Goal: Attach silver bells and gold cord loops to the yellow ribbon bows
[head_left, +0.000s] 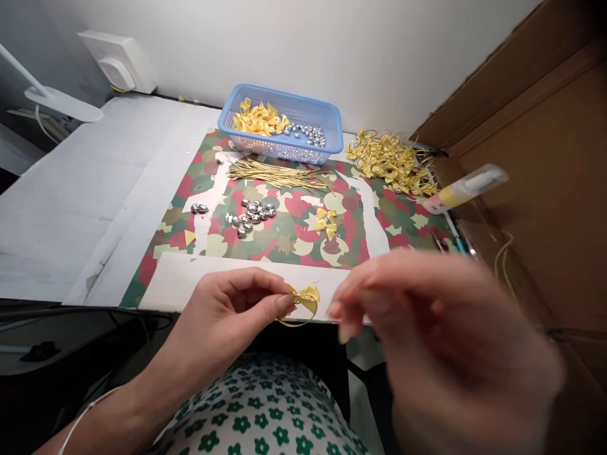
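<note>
Between thumb and forefinger, my left hand (237, 306) pinches a small yellow ribbon bow (310, 294) just above the table's front edge. A bit of silver shows at the bow's middle, and a thin yellow cord (296, 325) curves below it. My right hand (441, 328) is raised to the right of the bow, apart from it. Its fingers are bent and smeared by motion, so whether they hold anything is unclear. Beyond the hands lie several silver bells (253, 216) and a few loose yellow bows (327, 222).
A blue basket (334, 129) holds yellow bows and silver beads. In front of it lies a bundle of yellow cords (275, 174). Finished-looking bows with cords form a pile (393, 161) at the right, beside a glue bottle (465, 189) and a cardboard wall (531, 126).
</note>
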A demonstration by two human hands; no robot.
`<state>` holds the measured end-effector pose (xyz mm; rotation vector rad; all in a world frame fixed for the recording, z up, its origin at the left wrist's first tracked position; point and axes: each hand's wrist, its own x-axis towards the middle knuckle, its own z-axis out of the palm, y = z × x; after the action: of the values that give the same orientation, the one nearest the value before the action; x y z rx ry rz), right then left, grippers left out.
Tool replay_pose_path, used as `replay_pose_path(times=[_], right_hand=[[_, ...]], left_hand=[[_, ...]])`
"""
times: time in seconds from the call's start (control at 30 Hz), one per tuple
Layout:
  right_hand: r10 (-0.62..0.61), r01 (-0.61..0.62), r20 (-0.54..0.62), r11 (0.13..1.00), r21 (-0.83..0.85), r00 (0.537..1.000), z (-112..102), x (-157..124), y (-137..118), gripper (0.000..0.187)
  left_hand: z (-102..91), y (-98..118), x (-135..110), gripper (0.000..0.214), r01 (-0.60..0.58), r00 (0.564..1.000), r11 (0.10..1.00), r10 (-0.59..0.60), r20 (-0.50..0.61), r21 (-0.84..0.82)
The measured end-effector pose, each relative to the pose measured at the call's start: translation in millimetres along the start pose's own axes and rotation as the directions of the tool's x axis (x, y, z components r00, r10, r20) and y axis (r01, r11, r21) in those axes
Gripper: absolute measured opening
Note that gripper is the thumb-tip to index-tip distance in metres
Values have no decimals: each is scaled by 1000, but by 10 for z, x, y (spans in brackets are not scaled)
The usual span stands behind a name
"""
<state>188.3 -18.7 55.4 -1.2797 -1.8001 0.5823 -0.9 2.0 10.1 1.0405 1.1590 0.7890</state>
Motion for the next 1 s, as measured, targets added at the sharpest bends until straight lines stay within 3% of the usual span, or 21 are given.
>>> replay_pose_path(times=[0.03,0.1,0.27,0.43,1.0], right_hand=[[9,-8,-7,994,112,1000,60,-82,3,31],[13,-17,20,986,169,1000,168,-242,52,35],[20,-22,-63,999,-27,998,313,-453,212,35],[-11,2,-106,996,-86,994,359,-479,209,34],[-80,67,-62,979,-191,995,378,-444,182,32]], left_hand=[[-3,22,-4,7,8,1000,1000,-8,-3,-25],[-3,41,-8,6,12,1000,997,-13,-10,-81],[12,-11,-8,3,56,998,977,-58,0,-206],[30,-61,-15,4,87,995,966,-95,-23,-244],[36,-77,16,6,69,994,978,-84,-68,-199]])
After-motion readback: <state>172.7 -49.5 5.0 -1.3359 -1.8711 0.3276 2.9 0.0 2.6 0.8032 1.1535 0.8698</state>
